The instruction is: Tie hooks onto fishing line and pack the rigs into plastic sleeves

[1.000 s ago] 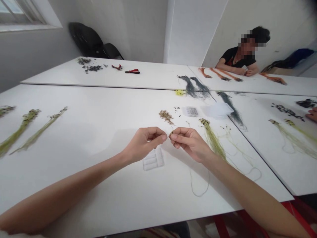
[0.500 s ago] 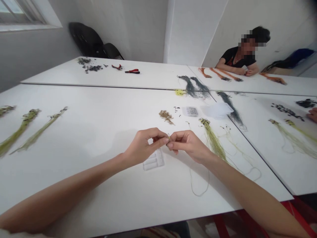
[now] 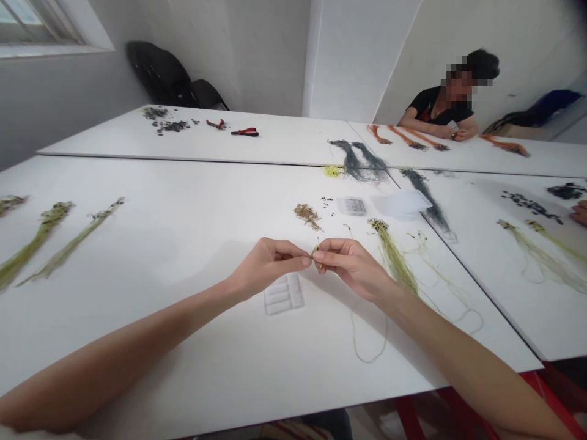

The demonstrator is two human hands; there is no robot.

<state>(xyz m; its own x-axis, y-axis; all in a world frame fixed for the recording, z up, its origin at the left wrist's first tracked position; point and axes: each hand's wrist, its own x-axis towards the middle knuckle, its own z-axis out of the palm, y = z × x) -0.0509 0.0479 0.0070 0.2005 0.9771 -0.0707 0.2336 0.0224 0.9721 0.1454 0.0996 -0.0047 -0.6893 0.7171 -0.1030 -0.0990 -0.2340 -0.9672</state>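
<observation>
My left hand (image 3: pixel 268 264) and my right hand (image 3: pixel 351 264) meet fingertip to fingertip above the white table (image 3: pixel 183 244). Both are pinched on a tiny hook (image 3: pixel 315 250) tied to a thin pale line (image 3: pixel 367 342) that trails down and loops on the table below my right wrist. A small clear plastic box (image 3: pixel 283 294) lies just under my left hand. A bundle of yellow-green lines (image 3: pixel 394 256) lies right of my right hand. A small heap of loose hooks (image 3: pixel 307 215) sits beyond my hands.
Another clear box (image 3: pixel 352 206) and a plastic bag (image 3: pixel 403 203) lie farther back. Green bundles (image 3: pixel 46 235) lie at the left, dark bundles (image 3: pixel 362 160) at the back. Red pliers (image 3: pixel 245 131) rest on the far table. A person (image 3: pixel 440 101) sits at the far right.
My hands came closer together until the fingertips touch around the hook, and both dropped slightly toward the table. Nothing else on the table has moved.
</observation>
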